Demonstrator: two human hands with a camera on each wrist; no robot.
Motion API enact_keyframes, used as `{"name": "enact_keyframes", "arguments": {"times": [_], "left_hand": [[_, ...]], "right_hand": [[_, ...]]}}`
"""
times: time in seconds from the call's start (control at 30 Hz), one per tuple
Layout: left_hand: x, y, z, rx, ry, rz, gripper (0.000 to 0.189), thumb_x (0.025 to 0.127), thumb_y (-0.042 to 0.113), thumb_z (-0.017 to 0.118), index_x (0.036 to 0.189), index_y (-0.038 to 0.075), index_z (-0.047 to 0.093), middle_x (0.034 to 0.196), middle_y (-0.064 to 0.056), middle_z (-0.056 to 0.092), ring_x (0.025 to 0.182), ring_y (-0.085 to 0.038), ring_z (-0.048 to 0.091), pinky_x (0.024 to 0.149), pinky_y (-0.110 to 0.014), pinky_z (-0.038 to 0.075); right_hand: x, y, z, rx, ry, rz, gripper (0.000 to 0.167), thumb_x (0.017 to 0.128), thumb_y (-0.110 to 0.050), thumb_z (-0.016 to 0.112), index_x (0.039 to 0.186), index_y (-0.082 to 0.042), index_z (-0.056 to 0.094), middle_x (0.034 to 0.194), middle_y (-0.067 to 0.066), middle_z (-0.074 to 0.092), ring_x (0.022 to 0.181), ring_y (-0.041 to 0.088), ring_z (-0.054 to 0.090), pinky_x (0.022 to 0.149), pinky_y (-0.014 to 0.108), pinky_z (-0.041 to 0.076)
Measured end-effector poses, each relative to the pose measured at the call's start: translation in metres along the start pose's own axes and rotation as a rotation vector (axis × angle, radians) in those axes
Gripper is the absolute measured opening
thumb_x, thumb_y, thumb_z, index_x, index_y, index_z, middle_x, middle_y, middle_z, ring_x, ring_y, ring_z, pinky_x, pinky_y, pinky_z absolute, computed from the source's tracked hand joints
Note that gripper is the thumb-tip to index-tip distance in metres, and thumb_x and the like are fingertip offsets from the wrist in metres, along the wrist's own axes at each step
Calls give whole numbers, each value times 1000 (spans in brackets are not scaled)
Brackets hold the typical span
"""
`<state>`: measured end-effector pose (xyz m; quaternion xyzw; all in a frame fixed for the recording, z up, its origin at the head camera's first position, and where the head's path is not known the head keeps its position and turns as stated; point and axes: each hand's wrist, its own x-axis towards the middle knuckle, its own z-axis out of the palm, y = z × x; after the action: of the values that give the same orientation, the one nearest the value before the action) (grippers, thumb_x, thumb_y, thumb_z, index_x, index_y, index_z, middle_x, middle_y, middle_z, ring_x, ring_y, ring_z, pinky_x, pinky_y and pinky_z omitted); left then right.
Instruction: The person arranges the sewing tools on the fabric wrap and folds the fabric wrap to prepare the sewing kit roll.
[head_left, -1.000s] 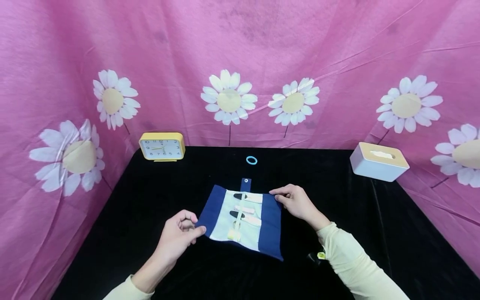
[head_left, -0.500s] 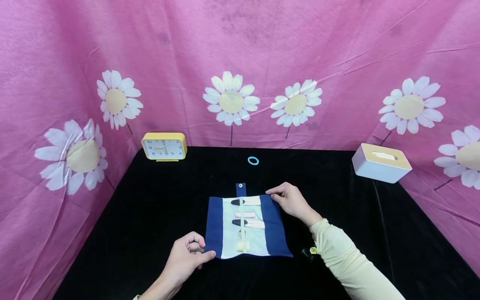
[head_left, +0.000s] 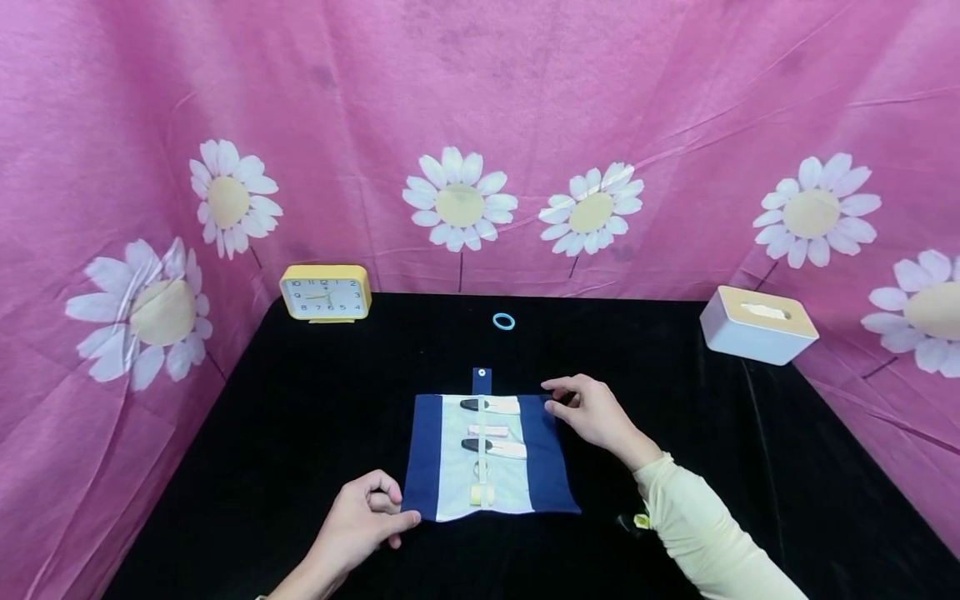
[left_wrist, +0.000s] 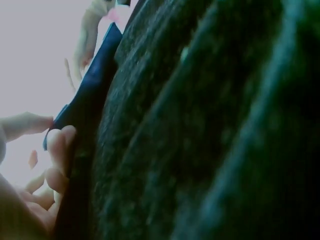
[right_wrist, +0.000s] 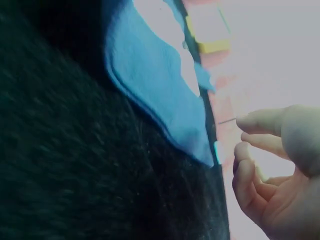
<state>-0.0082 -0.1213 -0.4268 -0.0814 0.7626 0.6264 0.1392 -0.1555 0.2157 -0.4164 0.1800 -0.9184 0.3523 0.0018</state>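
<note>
A navy cloth tool roll (head_left: 422,454) lies unfolded on the black-covered table, its pale middle panel facing up. An elastic band (head_left: 482,467) crosses two black-tipped white tools (head_left: 504,449), a small pink piece (head_left: 491,431) and a yellow piece (head_left: 482,496). My left hand (head_left: 360,521) pinches the roll's front left corner between thumb and fingers, plain in the left wrist view where the blue corner (left_wrist: 60,117) sits between them. My right hand (head_left: 596,412) hovers at the back right corner, thumb and fingers apart; the right wrist view shows that corner (right_wrist: 197,147) free of it.
A snap tab (head_left: 482,381) sticks out from the roll's far edge. Beyond it lies a light-blue ring (head_left: 503,322). A yellow clock (head_left: 326,294) stands at the back left, a tissue box (head_left: 759,325) at the back right. A small black-and-yellow object (head_left: 636,522) lies by the right forearm.
The cloth roll has been lowered flat and squared up, its left front corner drawn nearer with my left hand. My right hand has let go of the back right corner and shifted slightly right.
</note>
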Motion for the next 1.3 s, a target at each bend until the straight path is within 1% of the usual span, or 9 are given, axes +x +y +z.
{"name": "enact_keyframes", "arguments": {"times": [0.13,0.2,0.37,0.5,0.7,0.87,1.07,1.17,1.3], "left_hand": [[1,0,-7,65,-34,43,32,75,3,83,90,-1,55,66,-3,65,57,-17,60,54,-30,54],[1,2,-9,135,-38,58,33,74,5,84,90,0,57,69,-3,68,58,-16,61,55,-30,54],[0,6,-12,366,32,109,34,69,14,90,88,10,62,78,3,71,59,-9,57,56,-24,45],[1,7,-14,452,66,178,34,67,17,92,88,17,64,81,6,64,62,-4,52,59,-22,40],[7,7,-21,454,-16,298,26,74,16,88,90,18,67,78,4,61,65,-2,50,59,-22,42],[14,9,-25,448,-65,347,18,81,18,83,91,18,69,87,5,69,62,-1,52,57,-22,44],[27,14,-28,433,-121,440,14,84,14,80,94,12,70,84,6,73,63,0,55,57,-22,47],[37,20,-34,425,-195,449,14,86,13,77,98,8,72,82,5,74,63,-1,56,58,-23,47],[51,30,-43,381,-359,426,18,89,11,73,105,1,72,80,-2,73,62,-4,58,58,-25,50]], "right_hand": [[-18,-4,-1,95,-19,-33,28,88,-11,76,115,-4,74,93,6,72,61,4,58,55,24,49],[-29,-5,-2,155,-50,-39,29,87,-12,78,115,-4,74,91,5,72,60,3,57,54,24,49],[-59,-6,-4,276,-170,-31,36,86,-19,80,118,-4,72,95,7,71,62,3,58,57,23,51],[-79,-5,-7,352,-267,-62,45,84,-21,82,122,-2,69,100,13,71,67,3,61,58,23,53],[-97,-3,-10,387,-347,-60,46,82,-20,83,122,-2,69,102,12,71,72,3,63,60,24,53],[-99,-1,-10,360,-338,-45,39,84,-20,81,119,-5,72,98,5,74,75,3,64,63,25,53],[-94,2,-13,317,-327,-56,33,86,-23,79,114,-6,74,89,-2,74,76,3,64,64,25,53],[-86,3,-16,313,-339,-65,31,87,-22,78,113,-5,74,87,-3,75,75,3,65,64,25,54],[-73,6,-19,316,-363,-78,30,88,-20,77,112,-3,74,84,-3,75,74,1,65,64,23,54]]}}
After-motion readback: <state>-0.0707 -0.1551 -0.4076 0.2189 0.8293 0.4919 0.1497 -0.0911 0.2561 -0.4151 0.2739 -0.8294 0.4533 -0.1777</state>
